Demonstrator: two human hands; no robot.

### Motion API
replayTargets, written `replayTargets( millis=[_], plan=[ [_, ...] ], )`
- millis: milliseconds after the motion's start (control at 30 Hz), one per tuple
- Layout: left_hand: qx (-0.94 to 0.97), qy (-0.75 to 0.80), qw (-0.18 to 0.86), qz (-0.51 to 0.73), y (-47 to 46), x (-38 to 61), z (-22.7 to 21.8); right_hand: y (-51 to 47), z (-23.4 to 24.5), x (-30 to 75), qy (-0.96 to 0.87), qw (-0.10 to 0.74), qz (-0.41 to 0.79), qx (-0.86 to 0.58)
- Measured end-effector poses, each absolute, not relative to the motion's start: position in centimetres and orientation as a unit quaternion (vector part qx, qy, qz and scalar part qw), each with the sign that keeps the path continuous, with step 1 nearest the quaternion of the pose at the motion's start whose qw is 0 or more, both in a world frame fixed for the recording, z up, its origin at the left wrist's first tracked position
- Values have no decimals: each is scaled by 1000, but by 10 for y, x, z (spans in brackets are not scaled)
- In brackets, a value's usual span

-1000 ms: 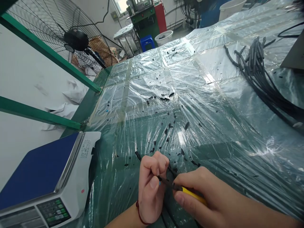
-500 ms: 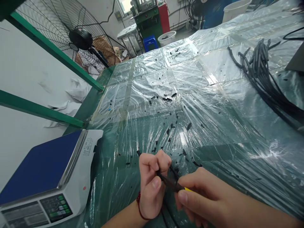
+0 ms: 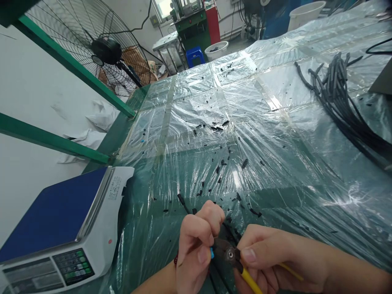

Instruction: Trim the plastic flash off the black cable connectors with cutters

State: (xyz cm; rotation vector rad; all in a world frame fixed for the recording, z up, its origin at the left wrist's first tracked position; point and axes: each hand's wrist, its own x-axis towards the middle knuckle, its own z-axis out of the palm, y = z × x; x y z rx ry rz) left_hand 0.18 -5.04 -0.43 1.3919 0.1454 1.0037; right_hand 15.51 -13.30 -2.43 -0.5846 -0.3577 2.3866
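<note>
My left hand [image 3: 199,245] is closed, thumb pressed against curled fingers, on a black cable [image 3: 183,204] whose end sticks out past the knuckles. A small blue bit [image 3: 212,253] shows at its fingertips. My right hand [image 3: 266,257] grips yellow-handled cutting pliers [image 3: 230,254]. Their dark jaws are right at the blue bit beside my left thumb; whether they touch it is hard to tell. Black cable lengths [image 3: 222,277] run down below both hands, partly hidden by them.
Small black scraps [image 3: 217,128] lie scattered over the plastic-covered table [image 3: 190,167]. A bundle of dark cables [image 3: 339,94] lies at the right. A weighing scale [image 3: 61,212] with a blue top stands at the left, under green bars [image 3: 70,73] and near a large fan [image 3: 107,51].
Both hands have moved slightly lower. The pliers have turned, so their pivot and both yellow handles show. A blue bit is now visible at the left fingertips, and more of the cable end shows.
</note>
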Motion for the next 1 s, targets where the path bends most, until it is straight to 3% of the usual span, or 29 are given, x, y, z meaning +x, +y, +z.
replayTargets(
  millis=[367,700,867,1000],
  plan=[
    [649,63,657,378,-46,-4,2,-136,-15,159,-156,356,891,-236],
    [672,93,620,394,-44,-2,5,-125,7,174,-379,365,811,-254],
    [715,104,579,377,-41,-5,7,-131,27,179,-526,366,633,-434],
    [735,96,564,364,-38,-8,6,-134,32,182,-632,374,474,-485]
  ],
)
